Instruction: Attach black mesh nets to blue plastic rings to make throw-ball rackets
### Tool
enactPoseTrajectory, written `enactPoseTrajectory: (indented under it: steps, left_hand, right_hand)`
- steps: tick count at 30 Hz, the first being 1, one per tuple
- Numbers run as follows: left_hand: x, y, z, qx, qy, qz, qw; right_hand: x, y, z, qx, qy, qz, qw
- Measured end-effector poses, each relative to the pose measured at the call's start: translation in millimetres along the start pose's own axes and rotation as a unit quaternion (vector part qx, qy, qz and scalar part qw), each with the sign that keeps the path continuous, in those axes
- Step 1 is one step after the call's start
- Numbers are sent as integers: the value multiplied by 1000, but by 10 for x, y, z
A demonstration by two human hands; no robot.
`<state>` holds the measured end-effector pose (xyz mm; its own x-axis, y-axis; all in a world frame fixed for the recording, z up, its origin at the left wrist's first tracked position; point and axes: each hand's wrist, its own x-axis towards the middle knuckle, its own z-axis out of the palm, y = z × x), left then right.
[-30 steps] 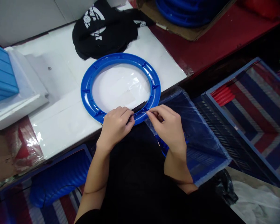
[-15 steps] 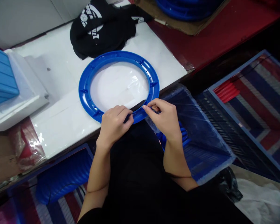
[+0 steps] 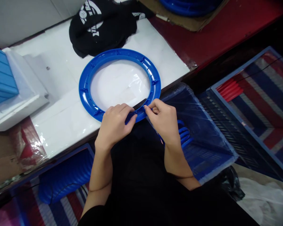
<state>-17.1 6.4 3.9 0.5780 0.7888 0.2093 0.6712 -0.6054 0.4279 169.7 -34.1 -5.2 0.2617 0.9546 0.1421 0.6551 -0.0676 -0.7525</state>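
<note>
A blue oval-looking plastic ring [image 3: 85, 94], its ribbed hollow side up, lies at the front edge of the white-covered table. A thin black strip [image 3: 140, 104] runs along the inner edge of its near rim. My left hand [image 3: 116, 124] curls over that near rim, its fingertips at the strip's left end and its thumb a little apart from the index finger. Just right of it, my right hand [image 3: 163, 117] is closed in a pinch at the rim, close to the strip's right end. What sits between its fingertips is too small to make out.
Behind the ring lies a black cloth with white print [image 3: 103, 28]. A light-blue bin [image 3: 2, 77] stands at left on white foam. Blue rings [image 3: 191, 6] rest on cardboard at the back. Below right are a plastic-lined blue crate [image 3: 209, 147] and another crate holding red pieces [image 3: 230, 90].
My left thumb has moved slightly away from the index finger. My right hand stays pinched at the rim. The view has shifted slightly; the ring lies in nearly the same place.
</note>
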Motion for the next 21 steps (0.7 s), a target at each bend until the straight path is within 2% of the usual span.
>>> enactPoseTrajectory:
  steps: [5, 8, 11, 13, 15, 18, 21]
  left_hand:
    - [169, 190, 95, 62, -24, -2, 998]
    - [217, 209, 156, 55, -26, -18, 998]
    - [180, 147, 132, -13, -15, -40, 999]
    - [124, 89, 80, -63, -15, -55, 996]
    - [61, 35, 22, -96, -25, -62, 993]
    - [-15, -26, -43, -117, -44, -61, 990]
    - [-56, -58, -70, -119, -52, -56, 990]
  right_hand:
    - [-1, 11, 28, -19, -9, -2, 1000]
    - [-10, 6, 33, -44, -9, -12, 999]
    - [-21, -9, -36, -37, -63, -23, 997]
    - [-22, -13, -122, -7, -123, -34, 992]
    - [-14, -9, -207, 27, -151, -54, 987]
    - [18, 5, -252, 40, -107, -105, 988]
    - [56, 20, -186, 14, -55, -147, 988]
